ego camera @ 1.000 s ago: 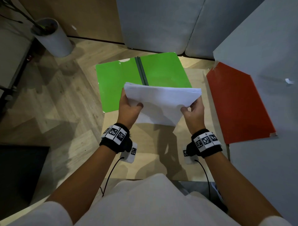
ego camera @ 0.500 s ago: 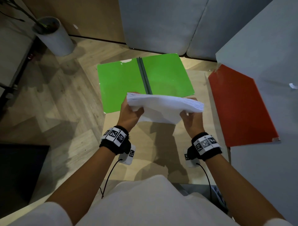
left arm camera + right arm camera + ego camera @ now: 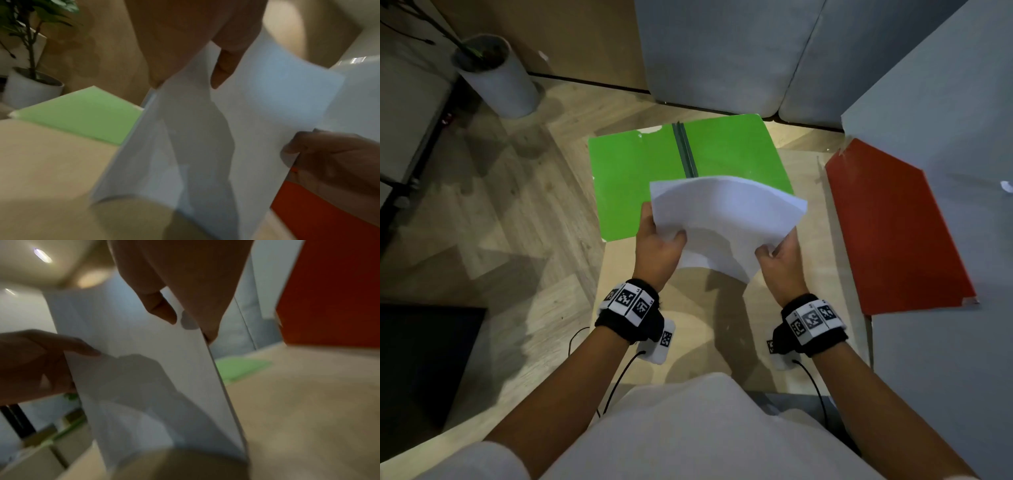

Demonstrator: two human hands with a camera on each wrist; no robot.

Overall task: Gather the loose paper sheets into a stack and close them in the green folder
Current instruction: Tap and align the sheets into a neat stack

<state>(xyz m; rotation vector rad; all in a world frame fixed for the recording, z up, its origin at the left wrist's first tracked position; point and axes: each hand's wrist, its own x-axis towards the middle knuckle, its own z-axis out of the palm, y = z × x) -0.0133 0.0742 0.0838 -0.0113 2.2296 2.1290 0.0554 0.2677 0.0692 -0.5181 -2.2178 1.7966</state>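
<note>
You have the paper stack (image 3: 726, 219) lifted off the counter (image 3: 722, 329), bowed upward between your two hands. Your left hand (image 3: 659, 245) pinches its left edge, thumb on top and fingers beneath; your right hand (image 3: 780, 260) pinches the near right corner the same way. The green folder (image 3: 640, 178) lies open and flat just beyond the stack, its spine toward the far side, and the stack's far edge overhangs the folder's right half.

The risk, as I judge it, is in that bow. You hold the sheets by two edges only, so the middle is unsupported, and if either pinch loosens the inner sheets can slide out and fan across the counter. The edges look roughly squared in the wrist views, though blur hides any stragglers. Lay the stack down unevenly and a corner may stick out past the cover and get creased when it closes. The red folder (image 3: 893, 226) sits near your right hand; a wide swing could knock it.
</note>
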